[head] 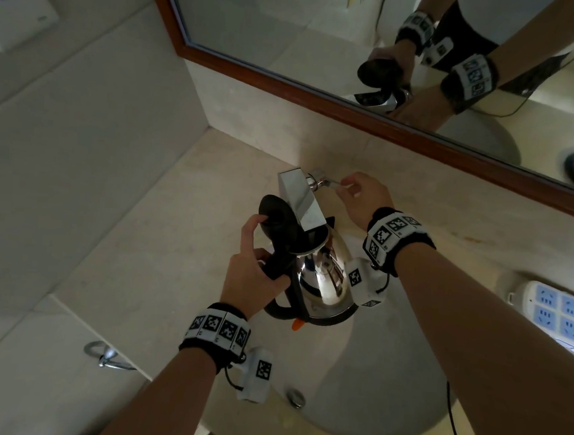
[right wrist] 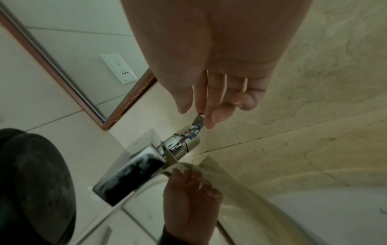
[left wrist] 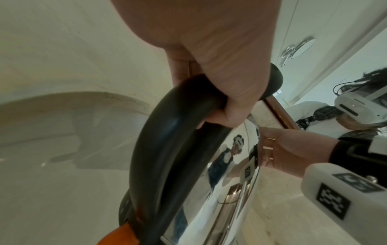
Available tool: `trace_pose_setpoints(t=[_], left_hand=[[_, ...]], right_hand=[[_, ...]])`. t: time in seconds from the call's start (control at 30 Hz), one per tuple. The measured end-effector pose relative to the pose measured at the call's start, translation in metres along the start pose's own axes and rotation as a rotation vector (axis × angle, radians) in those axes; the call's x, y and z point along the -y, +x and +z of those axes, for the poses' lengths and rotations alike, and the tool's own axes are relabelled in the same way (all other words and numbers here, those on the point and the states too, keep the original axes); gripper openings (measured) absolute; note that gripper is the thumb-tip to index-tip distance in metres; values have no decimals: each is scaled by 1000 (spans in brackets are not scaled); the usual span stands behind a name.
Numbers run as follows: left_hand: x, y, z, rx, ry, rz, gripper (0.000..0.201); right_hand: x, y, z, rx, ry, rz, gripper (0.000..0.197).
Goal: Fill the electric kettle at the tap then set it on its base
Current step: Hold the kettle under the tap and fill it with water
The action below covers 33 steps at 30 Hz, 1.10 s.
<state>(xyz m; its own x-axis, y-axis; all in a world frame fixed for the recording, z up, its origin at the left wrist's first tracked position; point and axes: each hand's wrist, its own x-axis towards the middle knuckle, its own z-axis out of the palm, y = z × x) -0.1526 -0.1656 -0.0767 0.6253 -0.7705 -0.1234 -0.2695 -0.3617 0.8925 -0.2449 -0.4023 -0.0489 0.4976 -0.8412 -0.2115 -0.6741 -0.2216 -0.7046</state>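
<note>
- L hand (head: 254, 272) grip: fingers curled round black handle (left wrist: 167, 140) of kettle (head: 322, 281), thumb up near the lid (head: 275, 216).
- Kettle is steel w/ black trim, held over the sink (head: 385, 394), clear of the basin, tilted a bit. Lid stands open, hinged back toward L hand.
- Tap (head: 300, 198) is a chrome square spout; its end sits right at the kettle mouth. Can't tell if water runs.
- R hand (head: 361, 198) grip: fingertips (right wrist: 209, 122) pinch the thin lever (right wrist: 198, 121) on the tap's right side; other fingers loose, half straight. Red + blue dots on the valve body (right wrist: 188, 137) just below lever.
- Orange tab (head: 297, 325) at kettle's lower rim, under the handle.
- Table (head: 161, 242) is beige stone, sink set into it.
- White/blue power strip (head: 557, 314) on table, right of sink, well apart from kettle; black cord (head: 457, 429) crosses the sink's right edge.
- Wood-framed mirror (head: 291, 41) behind tap; white socket (head: 15, 4) on left wall.
- Chrome ring (head: 106, 356) on wall low left.
- Tagged bands on both wrists.
</note>
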Motion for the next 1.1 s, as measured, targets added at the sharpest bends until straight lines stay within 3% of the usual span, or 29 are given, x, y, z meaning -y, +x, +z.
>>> trace_pose_setpoints(t=[0.13,0.4,1.1], left_hand=[[-2,-1,1,2,-34,-2,103],[-5,-2,-1,12,-16,16,101],[1,-8,-4,-6,34,67,102]], right_hand=[[-1,-1,0,-8,-4,-8,26],[-8,-5,-1,-14,-60,-5,42],[-14,-10,4,-9,-12,-29,45]])
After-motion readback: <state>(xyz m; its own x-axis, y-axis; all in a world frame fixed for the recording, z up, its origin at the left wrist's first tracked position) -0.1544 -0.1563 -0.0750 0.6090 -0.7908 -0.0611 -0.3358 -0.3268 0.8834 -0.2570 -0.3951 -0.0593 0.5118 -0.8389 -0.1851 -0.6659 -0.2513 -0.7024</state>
